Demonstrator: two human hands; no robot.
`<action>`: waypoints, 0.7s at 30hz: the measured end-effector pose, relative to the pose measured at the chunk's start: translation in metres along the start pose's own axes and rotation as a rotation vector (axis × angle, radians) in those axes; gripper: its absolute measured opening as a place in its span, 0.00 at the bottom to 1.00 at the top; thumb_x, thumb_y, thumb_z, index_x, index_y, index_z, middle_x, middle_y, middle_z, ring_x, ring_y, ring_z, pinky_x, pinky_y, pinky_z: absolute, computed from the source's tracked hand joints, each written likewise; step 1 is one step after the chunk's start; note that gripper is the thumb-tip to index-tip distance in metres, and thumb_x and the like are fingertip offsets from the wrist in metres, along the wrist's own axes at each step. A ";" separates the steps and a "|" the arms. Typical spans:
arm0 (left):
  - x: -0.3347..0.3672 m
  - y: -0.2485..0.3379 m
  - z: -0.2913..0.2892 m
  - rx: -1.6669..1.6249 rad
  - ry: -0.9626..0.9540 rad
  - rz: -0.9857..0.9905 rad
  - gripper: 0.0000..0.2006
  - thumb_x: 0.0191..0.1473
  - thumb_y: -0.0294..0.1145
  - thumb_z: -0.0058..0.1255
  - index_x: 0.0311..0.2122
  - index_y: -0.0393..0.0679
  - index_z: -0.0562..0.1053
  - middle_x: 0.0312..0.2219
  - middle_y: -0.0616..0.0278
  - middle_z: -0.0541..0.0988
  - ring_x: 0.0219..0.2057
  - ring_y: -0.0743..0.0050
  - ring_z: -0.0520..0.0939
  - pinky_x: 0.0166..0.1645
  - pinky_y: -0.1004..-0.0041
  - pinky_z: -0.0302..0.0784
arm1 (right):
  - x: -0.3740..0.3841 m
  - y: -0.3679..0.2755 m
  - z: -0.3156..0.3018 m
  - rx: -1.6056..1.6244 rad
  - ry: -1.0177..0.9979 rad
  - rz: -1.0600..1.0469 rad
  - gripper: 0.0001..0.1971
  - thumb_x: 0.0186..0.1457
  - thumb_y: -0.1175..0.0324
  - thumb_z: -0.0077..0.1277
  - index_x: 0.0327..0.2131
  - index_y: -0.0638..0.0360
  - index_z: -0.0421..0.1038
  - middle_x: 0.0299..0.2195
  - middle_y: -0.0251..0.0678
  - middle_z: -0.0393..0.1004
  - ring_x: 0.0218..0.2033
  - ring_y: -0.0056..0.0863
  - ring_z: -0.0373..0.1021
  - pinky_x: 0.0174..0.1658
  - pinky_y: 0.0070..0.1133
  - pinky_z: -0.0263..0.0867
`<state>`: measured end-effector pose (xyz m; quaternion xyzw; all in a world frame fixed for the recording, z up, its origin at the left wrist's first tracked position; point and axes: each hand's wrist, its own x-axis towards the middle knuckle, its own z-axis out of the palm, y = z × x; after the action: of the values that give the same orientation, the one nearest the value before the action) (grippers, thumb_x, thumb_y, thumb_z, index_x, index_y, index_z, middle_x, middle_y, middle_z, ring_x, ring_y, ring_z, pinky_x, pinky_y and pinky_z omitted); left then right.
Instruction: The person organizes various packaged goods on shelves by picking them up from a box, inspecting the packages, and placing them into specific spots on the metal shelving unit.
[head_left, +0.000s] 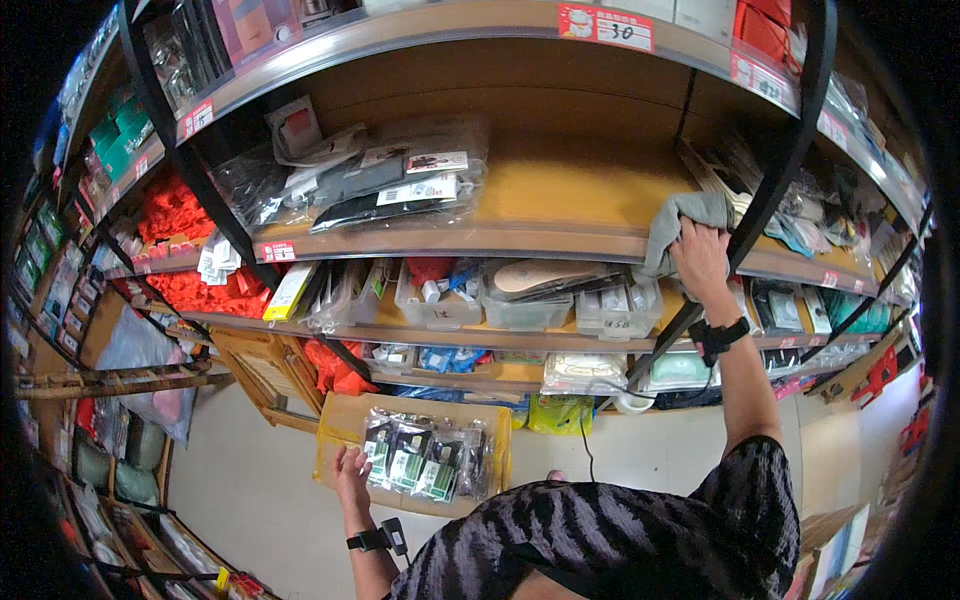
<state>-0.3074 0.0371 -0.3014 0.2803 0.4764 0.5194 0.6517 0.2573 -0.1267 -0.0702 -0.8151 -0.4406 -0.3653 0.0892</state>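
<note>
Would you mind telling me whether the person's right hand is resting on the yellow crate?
No, the right hand presses a grey cloth on the wooden shelf, while the left hand touches the yellow crate.

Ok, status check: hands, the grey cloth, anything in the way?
Right hand pressing crumpled grey cloth on wooden shelf. Left hand open on yellow crate of packets. Black shelf upright beside cloth.

Crumpled grey cloth (pixel 683 222) on wooden shelf (pixel 560 205); yellow crate (pixel 345 425) below
</note>
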 end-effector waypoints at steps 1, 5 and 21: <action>0.000 0.003 0.002 0.026 -0.015 0.008 0.19 0.48 0.32 0.46 0.46 0.42 0.58 0.35 0.60 0.69 0.34 0.70 0.73 0.35 0.74 0.70 | 0.000 -0.010 -0.001 0.014 -0.020 0.050 0.18 0.43 0.63 0.43 0.40 0.59 0.63 0.35 0.43 0.67 0.39 0.39 0.62 0.44 0.43 0.50; 0.003 0.022 0.026 0.137 -0.077 0.032 0.19 0.49 0.31 0.46 0.46 0.40 0.59 0.37 0.57 0.68 0.35 0.69 0.74 0.36 0.76 0.70 | 0.016 -0.076 0.003 0.085 0.058 -0.022 0.13 0.40 0.68 0.42 0.33 0.55 0.67 0.26 0.39 0.70 0.33 0.36 0.66 0.43 0.44 0.51; -0.045 0.099 0.118 0.313 -0.551 0.195 0.15 0.51 0.29 0.43 0.45 0.40 0.61 0.36 0.56 0.71 0.34 0.72 0.75 0.38 0.76 0.70 | 0.091 -0.114 0.032 1.260 0.169 0.170 0.14 0.52 0.67 0.31 0.29 0.68 0.64 0.28 0.51 0.68 0.31 0.44 0.66 0.33 0.32 0.61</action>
<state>-0.2406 0.0401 -0.1553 0.5511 0.3271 0.4044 0.6525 0.2158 0.0156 -0.0521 -0.6069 -0.4959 -0.0911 0.6144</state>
